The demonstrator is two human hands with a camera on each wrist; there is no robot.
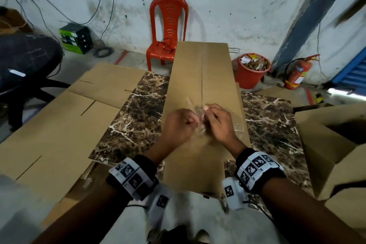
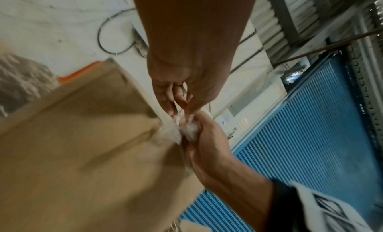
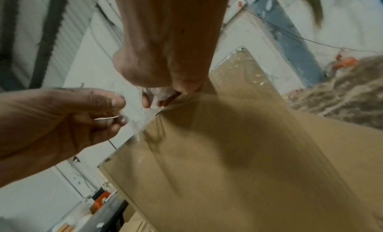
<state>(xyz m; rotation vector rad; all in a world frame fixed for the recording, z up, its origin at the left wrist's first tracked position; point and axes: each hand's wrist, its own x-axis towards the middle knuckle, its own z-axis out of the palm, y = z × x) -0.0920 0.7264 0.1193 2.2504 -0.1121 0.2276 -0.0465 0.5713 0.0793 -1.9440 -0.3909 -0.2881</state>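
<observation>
Marble table [image 1: 138, 117] under cardboard box [image 1: 202, 77] | red chair [image 1: 168, 29] behind | left hand [image 1: 178, 127], right hand [image 1: 217, 123] pinch tape [image 2: 188, 130]

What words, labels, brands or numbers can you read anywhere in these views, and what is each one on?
"ER": on the dark label of the fire extinguisher; the letters before it cannot be made out.
On the green box, the label print is too small to read.
On the wristbands, there are square coded markers only; the tiny print beside them is blurred.
On the cardboard box and the clear tape, no print shows.
</observation>
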